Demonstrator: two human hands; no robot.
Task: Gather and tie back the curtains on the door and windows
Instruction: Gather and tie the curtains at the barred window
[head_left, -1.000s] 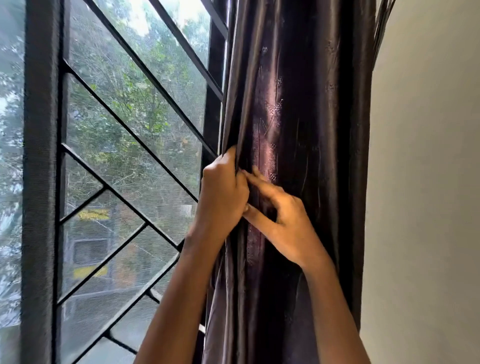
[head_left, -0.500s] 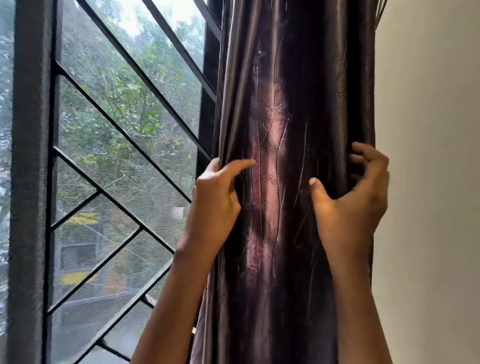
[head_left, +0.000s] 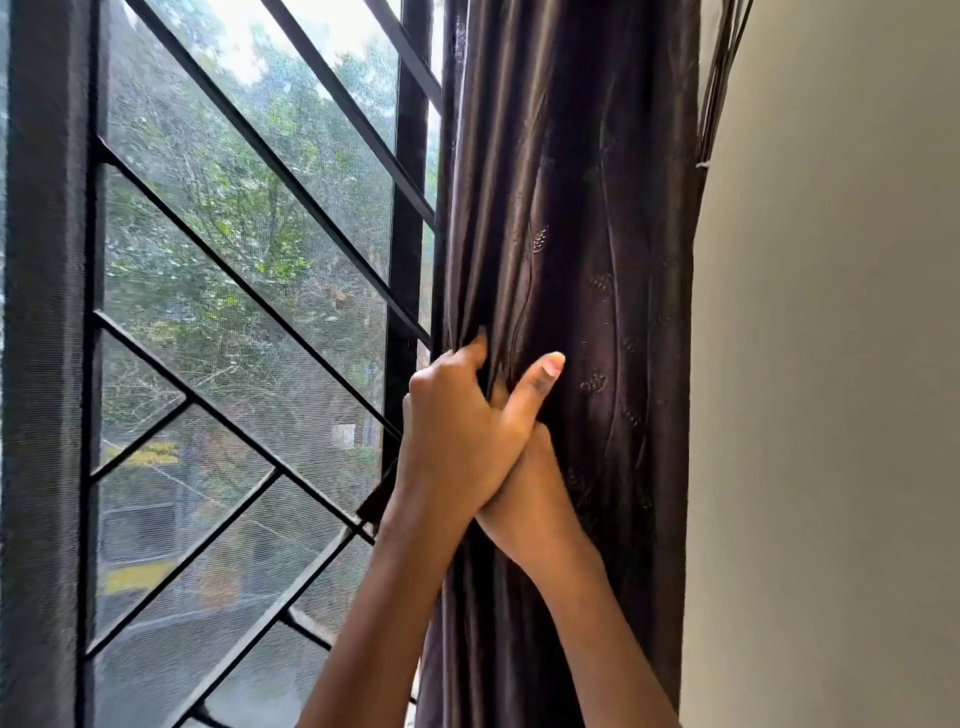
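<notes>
A dark brown satin curtain (head_left: 597, 208) hangs gathered in folds between the window and the wall. My left hand (head_left: 457, 436) grips the curtain's left folds at mid height, fingers curled into the fabric and thumb raised to the right. My right hand (head_left: 535, 499) lies just under and behind the left hand, pressed into the same folds. Its fingers are mostly hidden by the left hand and seem to be curled into the cloth. Both forearms rise from the bottom of the view.
A window with a black diagonal metal grille (head_left: 249, 291) and mesh screen fills the left side, with trees outside. A plain cream wall (head_left: 831, 364) stands right of the curtain. Thin dark strands (head_left: 719, 83) hang at the curtain's upper right edge.
My right hand has let go of the curtain's right edge and moved left, tucking under my left hand. The left hand stays on the left folds. The curtain bundle is narrower.
</notes>
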